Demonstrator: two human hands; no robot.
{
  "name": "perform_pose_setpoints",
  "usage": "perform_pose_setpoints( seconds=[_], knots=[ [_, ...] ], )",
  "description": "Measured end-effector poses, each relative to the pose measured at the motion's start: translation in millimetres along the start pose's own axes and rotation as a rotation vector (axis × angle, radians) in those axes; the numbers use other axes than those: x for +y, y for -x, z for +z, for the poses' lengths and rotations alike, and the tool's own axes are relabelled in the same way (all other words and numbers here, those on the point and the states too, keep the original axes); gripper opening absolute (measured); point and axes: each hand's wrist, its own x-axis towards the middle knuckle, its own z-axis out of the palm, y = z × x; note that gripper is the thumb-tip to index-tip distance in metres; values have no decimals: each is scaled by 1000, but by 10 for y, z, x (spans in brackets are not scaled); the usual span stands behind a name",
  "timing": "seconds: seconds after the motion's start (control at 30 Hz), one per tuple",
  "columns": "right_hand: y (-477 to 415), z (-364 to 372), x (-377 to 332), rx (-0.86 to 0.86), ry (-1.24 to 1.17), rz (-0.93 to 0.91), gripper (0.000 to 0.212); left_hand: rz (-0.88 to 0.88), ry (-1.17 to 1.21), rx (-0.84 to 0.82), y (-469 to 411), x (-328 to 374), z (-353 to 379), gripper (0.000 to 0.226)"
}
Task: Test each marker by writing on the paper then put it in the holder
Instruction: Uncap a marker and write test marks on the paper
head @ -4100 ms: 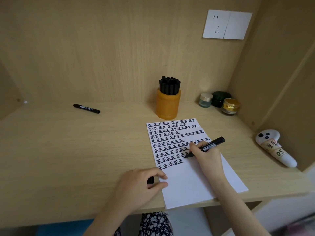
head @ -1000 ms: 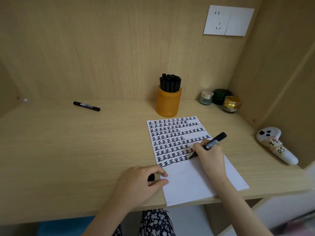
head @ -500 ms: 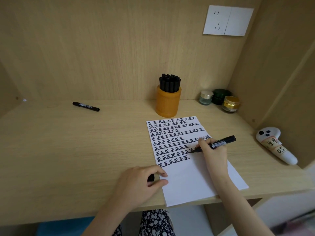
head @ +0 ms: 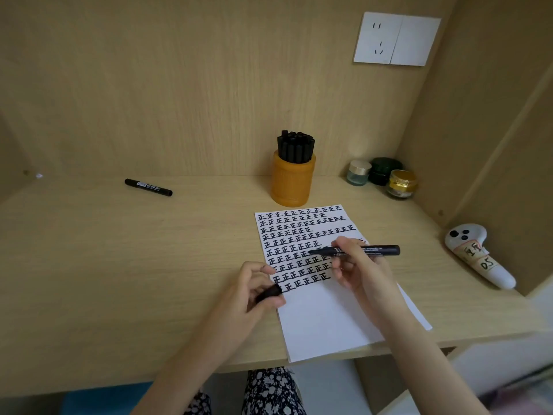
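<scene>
Right hand is gripping the marker over the paper; left hand is pinching its cap, probably for recapping.

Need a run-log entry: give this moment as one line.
right hand holds uncapped black marker level over paper | left hand pinches cap | orange holder holds markers | loose marker lies on desk

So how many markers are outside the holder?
2. A loose marker lies on the desk, back left; an uncapped marker is in the right hand over the paper, its cap in the left hand. None looks hidden.
</scene>
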Motion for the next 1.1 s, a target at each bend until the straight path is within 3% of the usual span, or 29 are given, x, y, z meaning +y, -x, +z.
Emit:
perform_pose_setpoints(
  seconds=[0.23, 0.7, 1.1],
  knots=[
    [126, 247, -52, -112, 56, -83, 33, 39, 220, 148, -7, 151, -116, 27],
    [209, 414, 3, -280, 206, -140, 6, 107, 304, 241, -30, 154, -84, 29],
    [120, 460, -34, -290, 253, -172, 9, 126, 388, 290, -79, 227, -80, 12]
  ],
)
